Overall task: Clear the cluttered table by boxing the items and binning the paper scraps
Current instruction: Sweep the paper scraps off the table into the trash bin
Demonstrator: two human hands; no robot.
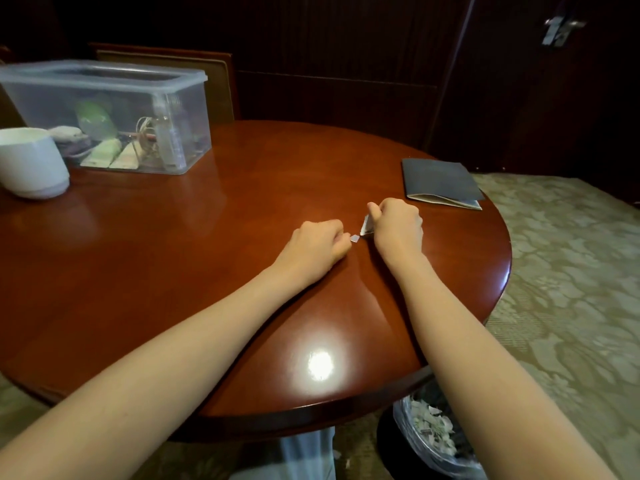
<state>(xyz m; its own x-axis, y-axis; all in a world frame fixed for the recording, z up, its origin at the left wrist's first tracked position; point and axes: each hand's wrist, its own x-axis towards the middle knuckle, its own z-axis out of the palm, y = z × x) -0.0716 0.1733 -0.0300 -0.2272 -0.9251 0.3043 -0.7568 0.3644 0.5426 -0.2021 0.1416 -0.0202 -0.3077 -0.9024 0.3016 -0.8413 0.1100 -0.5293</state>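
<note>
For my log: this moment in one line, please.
left hand: pinches small grey paper scrap | right hand: grips white folded paper piece

1. The right hand (398, 225) had its fingers (374, 209) curled under, hiding most of the paper scrap (365, 226); only a pale corner showed.
2. The left hand (317, 242) hid its fingertips behind the knuckles. Whether it pinched the small scrap (355, 238) or merely touched it could not be told.
3. The contents of the clear plastic box (194, 109) were blurred through its wall.
4. The white pot (31, 161) was cut off by the left edge.
5. The bin (384, 441) was largely hidden by the counter (207, 237) and the right forearm, and was cut off at the bottom edge.
</note>
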